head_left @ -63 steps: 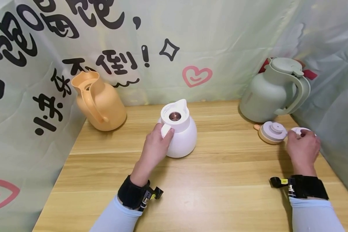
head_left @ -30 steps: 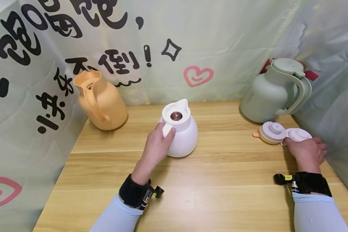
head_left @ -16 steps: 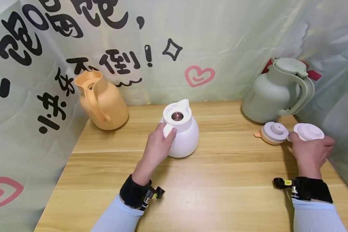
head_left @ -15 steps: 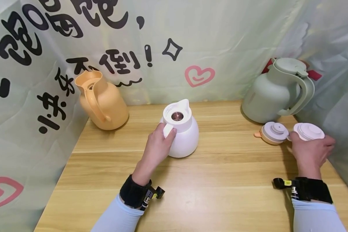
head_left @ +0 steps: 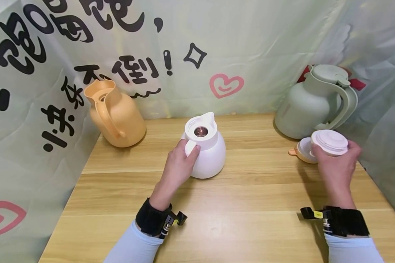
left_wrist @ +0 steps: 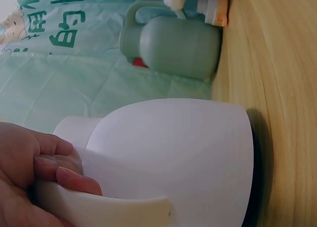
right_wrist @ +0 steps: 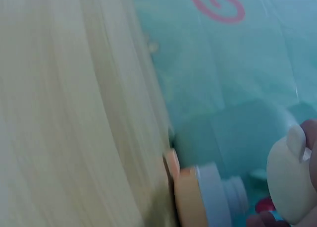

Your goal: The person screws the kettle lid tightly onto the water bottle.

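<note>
A white thermos jug stands upright on the table, its mouth uncovered and a dark lining showing inside. My left hand grips its handle; in the left wrist view the fingers curl round the white handle. At the right, my right hand holds a white lid by its sides, raised above the table. Behind and to the left of that lid lies an orange lid with a grey top, partly covered by the white one. The right wrist view shows the white lid at its edge.
An orange jug without a lid stands at the back left. The grey-green jug, lid on, stands at the back right. A printed cloth hangs behind and along both sides of the wooden table.
My right hand took hold of the white lid beside the orange one, lifted it and moved it left, over part of the orange lid. My left hand stays on the white jug's handle.
</note>
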`<state>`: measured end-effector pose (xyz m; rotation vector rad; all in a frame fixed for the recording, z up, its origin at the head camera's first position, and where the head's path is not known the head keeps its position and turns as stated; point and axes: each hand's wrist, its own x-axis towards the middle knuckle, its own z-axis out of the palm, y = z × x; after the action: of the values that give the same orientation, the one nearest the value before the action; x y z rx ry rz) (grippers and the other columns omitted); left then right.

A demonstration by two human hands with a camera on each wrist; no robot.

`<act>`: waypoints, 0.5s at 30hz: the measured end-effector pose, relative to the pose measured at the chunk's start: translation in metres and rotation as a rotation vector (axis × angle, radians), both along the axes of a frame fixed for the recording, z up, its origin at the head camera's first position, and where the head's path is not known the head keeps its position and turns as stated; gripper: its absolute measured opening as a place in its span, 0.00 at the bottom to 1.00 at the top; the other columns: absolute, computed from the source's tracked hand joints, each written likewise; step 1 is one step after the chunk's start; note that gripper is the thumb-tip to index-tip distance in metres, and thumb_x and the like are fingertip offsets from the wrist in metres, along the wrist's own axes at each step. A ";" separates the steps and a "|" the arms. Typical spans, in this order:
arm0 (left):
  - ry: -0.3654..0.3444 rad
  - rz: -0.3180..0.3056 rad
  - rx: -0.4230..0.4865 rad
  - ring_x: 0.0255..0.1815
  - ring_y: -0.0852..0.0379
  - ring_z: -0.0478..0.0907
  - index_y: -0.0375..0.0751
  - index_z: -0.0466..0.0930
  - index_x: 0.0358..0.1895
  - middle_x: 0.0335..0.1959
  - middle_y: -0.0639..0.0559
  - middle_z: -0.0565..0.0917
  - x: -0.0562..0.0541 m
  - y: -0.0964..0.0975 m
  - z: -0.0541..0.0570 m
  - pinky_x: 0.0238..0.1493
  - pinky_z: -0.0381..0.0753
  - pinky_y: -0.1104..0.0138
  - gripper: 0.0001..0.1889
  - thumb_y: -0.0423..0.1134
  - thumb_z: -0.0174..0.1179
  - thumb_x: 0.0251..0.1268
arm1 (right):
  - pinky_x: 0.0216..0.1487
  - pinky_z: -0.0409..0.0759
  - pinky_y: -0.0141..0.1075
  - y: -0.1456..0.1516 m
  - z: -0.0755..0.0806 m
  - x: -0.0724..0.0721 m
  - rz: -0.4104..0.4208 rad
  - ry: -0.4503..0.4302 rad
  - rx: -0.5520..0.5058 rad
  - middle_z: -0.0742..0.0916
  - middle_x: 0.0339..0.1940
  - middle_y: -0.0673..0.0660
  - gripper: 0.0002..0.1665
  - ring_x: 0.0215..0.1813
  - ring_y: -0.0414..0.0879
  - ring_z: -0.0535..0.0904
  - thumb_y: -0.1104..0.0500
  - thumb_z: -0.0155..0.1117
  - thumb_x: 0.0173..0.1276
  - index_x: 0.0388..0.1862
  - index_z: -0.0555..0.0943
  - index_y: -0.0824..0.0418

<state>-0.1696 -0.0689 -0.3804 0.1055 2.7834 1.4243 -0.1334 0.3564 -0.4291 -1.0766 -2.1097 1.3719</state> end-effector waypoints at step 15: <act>-0.003 -0.014 0.016 0.56 0.44 0.83 0.39 0.76 0.61 0.54 0.40 0.86 -0.001 -0.002 -0.001 0.58 0.84 0.47 0.23 0.52 0.58 0.76 | 0.47 0.86 0.27 -0.078 0.004 -0.010 0.427 0.534 -0.498 0.74 0.61 0.50 0.40 0.57 0.39 0.79 0.77 0.64 0.67 0.71 0.58 0.55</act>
<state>-0.1706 -0.0705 -0.3812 0.1226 2.7639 1.4427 -0.1429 0.2788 -0.4254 -0.3274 -1.6852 2.1753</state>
